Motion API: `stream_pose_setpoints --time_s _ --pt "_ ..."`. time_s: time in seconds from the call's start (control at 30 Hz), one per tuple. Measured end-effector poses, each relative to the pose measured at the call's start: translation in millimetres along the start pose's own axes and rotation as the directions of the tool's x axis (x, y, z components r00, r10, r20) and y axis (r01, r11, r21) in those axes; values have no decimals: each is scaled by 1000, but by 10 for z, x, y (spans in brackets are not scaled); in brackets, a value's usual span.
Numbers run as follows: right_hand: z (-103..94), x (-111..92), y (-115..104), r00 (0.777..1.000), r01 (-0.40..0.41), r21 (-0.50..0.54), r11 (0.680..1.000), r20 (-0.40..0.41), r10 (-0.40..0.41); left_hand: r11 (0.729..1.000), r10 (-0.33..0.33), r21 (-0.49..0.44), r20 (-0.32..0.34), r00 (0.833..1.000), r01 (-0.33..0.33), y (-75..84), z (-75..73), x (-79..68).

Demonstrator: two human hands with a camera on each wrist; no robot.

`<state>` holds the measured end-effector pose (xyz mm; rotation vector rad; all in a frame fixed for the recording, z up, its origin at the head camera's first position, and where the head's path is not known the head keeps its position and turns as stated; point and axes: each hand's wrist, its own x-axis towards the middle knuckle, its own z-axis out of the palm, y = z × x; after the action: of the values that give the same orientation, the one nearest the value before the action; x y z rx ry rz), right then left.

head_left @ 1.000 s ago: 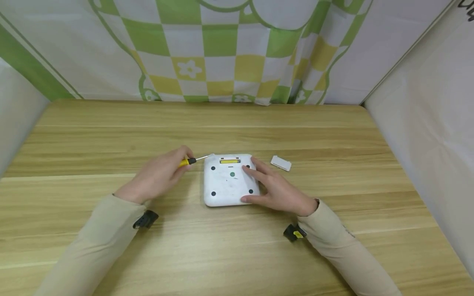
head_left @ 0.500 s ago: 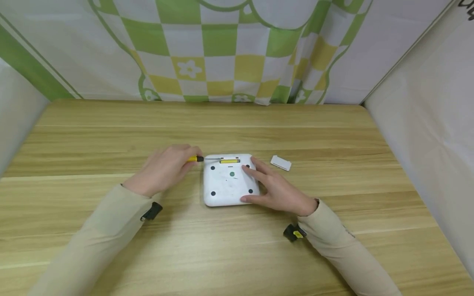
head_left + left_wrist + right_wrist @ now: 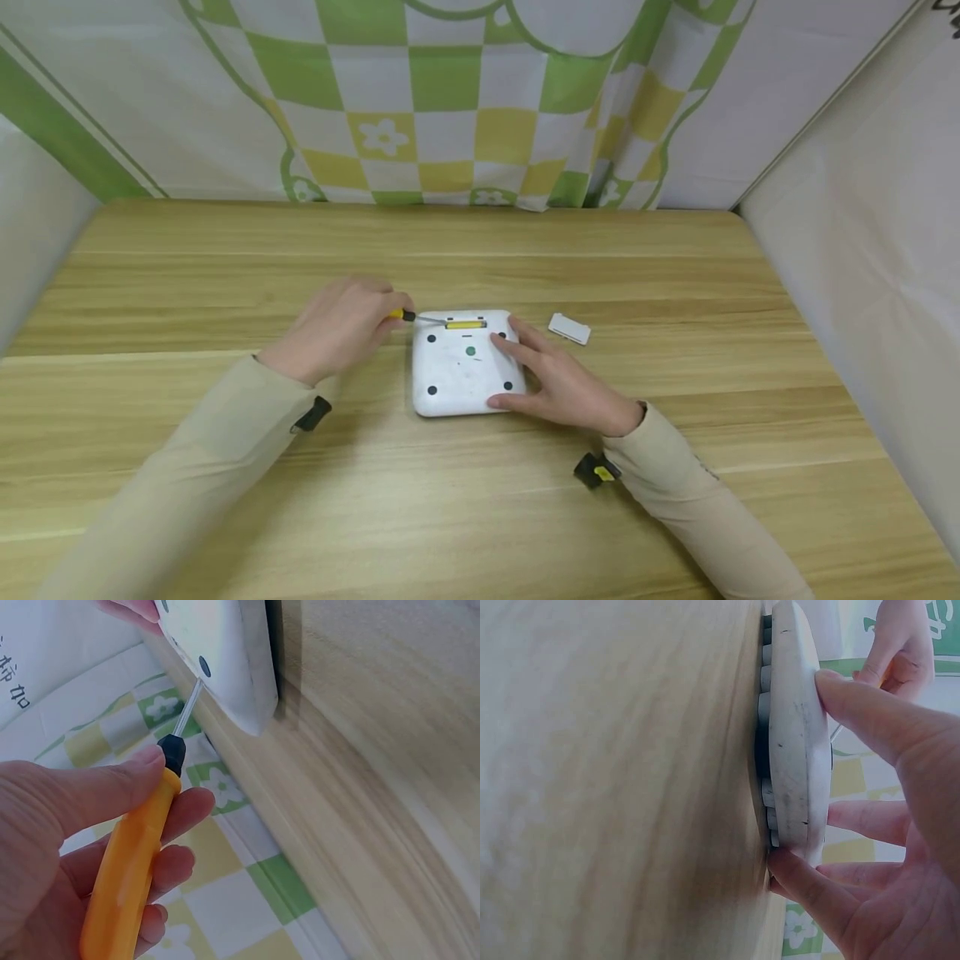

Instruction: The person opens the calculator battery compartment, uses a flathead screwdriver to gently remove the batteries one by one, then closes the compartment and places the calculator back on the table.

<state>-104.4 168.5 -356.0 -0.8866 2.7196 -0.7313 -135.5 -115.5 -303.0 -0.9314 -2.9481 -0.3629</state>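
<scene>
A white calculator (image 3: 463, 375) lies face down on the wooden table, its grey keys (image 3: 766, 671) showing underneath in the right wrist view. Near its far edge the battery slot is uncovered, with one yellow battery (image 3: 467, 325) inside. My left hand (image 3: 337, 329) grips a screwdriver (image 3: 129, 862) by its yellow handle, thumb up near the black collar. The metal shaft (image 3: 188, 709) slants over the calculator, and its tip is right at the battery's left end in the head view. My right hand (image 3: 558, 383) holds the calculator by its right side, thumb at the near corner and fingers spread over the back and far corner.
A small white battery cover (image 3: 570, 328) lies on the table (image 3: 480, 517) just right of the calculator. Behind the table's far edge hangs a green, yellow and white checked curtain (image 3: 442, 79). White sheets (image 3: 862, 167) close off the sides.
My left hand has moved right and slightly away from me, bringing the screwdriver tip from the calculator's far left corner to the battery's left end. The right hand and calculator stay put.
</scene>
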Motion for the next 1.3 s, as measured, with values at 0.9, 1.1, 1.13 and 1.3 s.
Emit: stream_pose_setpoints --time_s 0.9,1.1,1.13,1.3 --pt "-9 7 0 1000 -1 -2 1000 5 1 949 41 305 145 989 -84 364 -252 324" --pt "-6 3 2 1000 7 -4 1000 0 -7 940 7 333 204 979 -76 446 -281 428" --pt "-5 1 3 1000 12 -6 1000 -4 -12 939 2 336 211 977 -74 454 -283 443" --pt "0 1 10 999 32 -14 999 -16 -32 953 -17 297 231 973 -54 441 -291 484"
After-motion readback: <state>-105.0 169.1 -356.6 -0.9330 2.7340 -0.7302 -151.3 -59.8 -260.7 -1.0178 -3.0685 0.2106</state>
